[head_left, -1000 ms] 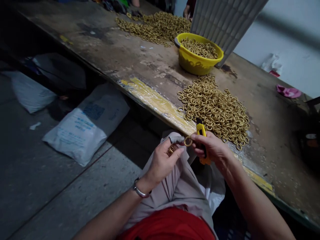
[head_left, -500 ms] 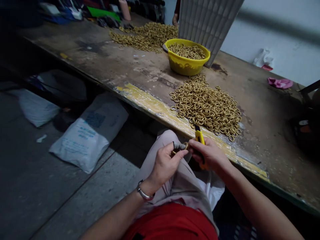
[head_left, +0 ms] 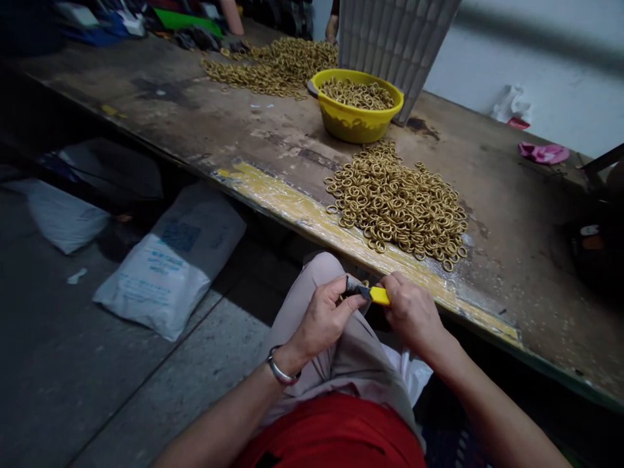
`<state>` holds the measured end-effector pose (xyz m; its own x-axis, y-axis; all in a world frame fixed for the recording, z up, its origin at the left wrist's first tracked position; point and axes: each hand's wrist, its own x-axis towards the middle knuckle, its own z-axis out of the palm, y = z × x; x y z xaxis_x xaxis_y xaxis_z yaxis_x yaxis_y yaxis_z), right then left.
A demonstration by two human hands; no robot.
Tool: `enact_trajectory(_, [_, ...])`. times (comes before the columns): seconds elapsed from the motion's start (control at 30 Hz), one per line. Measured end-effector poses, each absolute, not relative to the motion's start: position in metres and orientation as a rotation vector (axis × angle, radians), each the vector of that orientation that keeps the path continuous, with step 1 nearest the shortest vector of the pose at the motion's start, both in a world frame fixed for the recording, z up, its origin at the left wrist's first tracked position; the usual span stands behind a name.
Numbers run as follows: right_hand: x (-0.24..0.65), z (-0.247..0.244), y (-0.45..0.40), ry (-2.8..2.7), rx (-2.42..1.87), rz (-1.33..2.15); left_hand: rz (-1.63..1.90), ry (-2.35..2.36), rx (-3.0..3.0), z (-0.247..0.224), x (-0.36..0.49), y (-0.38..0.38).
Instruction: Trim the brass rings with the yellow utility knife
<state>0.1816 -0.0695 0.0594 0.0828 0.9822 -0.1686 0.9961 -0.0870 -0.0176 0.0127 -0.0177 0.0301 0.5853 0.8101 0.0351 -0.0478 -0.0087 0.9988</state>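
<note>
Here the right hand [head_left: 414, 312] grips a yellow knife [head_left: 377, 296] — its dark tip meets the left hand [head_left: 324, 318], closed.

Your right hand [head_left: 412, 315] grips a yellow cutter [head_left: 376, 295]; your left hand [head_left: 324, 317] pinches what looks like a brass ring [head_left: 361, 285] at its tip.

Worn wooden table [head_left: 205, 123] — ring heaps [head_left: 397, 205], yellow basin [head_left: 358, 120], pink rag [head_left: 543, 153].

Workshop: worn workbench [head_left: 234, 130], heaped brass rings [head_left: 397, 205].
</note>
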Motion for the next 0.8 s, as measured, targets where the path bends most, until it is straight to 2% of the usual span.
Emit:
enact_trajectory(0.17, [0.214,0.049,-0.054,1.76,2.39,-0.048,0.695,0.556,1.323,0.041,0.003,-0.019])
enact_trajectory(0.33, [0.211,0.037,-0.03,2.025,2.39,-0.009,0.625,0.647,0.768,0.017,0.012,-0.01])
enact_trajectory(0.53, [0.211,0.034,-0.008,2.048,2.497,-0.11,0.596,0.635,0.624,0.004,0.013,0.001])
enact_trajectory(0.6, [0.215,0.039,-0.01,2.149,2.656,-0.421,0.581,0.631,0.631,0.004,0.012,0.003])
enact_trajectory(0.63, [0.215,0.042,-0.013,2.156,2.738,-0.704,0.581,0.641,0.666,0.004,0.013,0.003])
enact_trajectory(0.73, [0.21,0.05,-0.024,1.816,2.772,-1.828,0.648,0.737,0.92,0.003,0.017,0.001])
enact_trajectory(0.8, [0.203,0.052,-0.031,1.441,2.666,-2.395,0.746,0.805,1.155,0.002,0.02,-0.003])
